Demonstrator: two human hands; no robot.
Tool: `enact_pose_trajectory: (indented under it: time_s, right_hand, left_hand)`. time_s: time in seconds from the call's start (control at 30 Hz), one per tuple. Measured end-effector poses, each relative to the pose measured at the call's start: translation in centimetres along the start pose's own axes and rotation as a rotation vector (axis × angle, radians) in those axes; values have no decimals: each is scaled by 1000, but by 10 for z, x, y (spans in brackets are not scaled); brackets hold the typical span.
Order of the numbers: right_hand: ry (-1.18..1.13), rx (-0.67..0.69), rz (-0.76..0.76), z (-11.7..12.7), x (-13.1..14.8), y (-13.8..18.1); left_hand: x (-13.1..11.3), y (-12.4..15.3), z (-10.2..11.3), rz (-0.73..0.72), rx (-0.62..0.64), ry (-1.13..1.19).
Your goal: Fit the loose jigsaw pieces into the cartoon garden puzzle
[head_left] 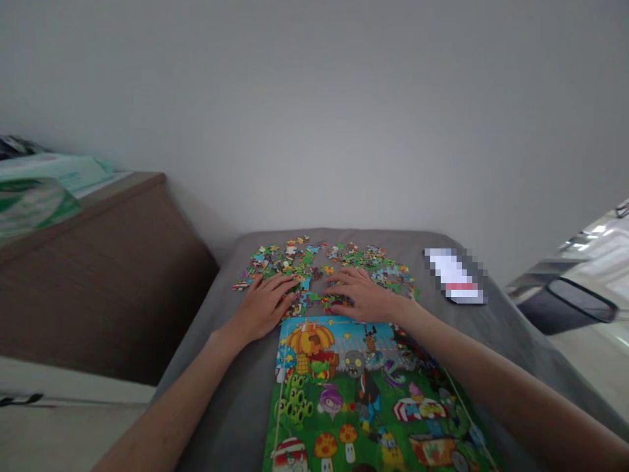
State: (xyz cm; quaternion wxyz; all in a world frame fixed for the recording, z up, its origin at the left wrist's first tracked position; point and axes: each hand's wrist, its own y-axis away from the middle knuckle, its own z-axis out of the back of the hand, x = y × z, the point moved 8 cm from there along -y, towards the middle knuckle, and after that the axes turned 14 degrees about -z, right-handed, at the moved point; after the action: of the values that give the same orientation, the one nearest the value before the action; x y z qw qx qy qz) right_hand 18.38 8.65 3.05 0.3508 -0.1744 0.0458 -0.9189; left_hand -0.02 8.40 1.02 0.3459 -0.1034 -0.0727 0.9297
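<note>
Just beyond the illustrated board (339, 380) on the gray cloth (221, 406), your left hand (265, 303) and right hand (363, 296) lie over the loose puzzle pieces (272, 262) with fingers spread, whatever is under the tips being hidden, so light strokes should part the pieces best without stacking or flipping them.

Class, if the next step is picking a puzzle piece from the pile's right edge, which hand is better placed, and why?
Probably the right hand: it lies close to those puzzle pieces, while the left hand lies on the opposite side and would have to reach across.
</note>
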Motion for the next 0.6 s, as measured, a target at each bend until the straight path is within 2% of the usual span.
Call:
enact_pose_trajectory:
  time_s: [0.2,0.4,0.5,0.6]
  right_hand:
    - [12,-44,-61,-8,-9,-1]
    - [99,-167,-249,10,-39,12]
    - [98,-155,-232,13,-29,14]
    - [69,-128,-177,7,-8,12]
  left_hand:
    - [-5,-1,1,-12,-35,-29]
    - [-26,-10,0,-106,-20,-40]
    - [-32,-9,1,-156,-5,-14]
    - [-27,-5,3,-131,-2,-8]
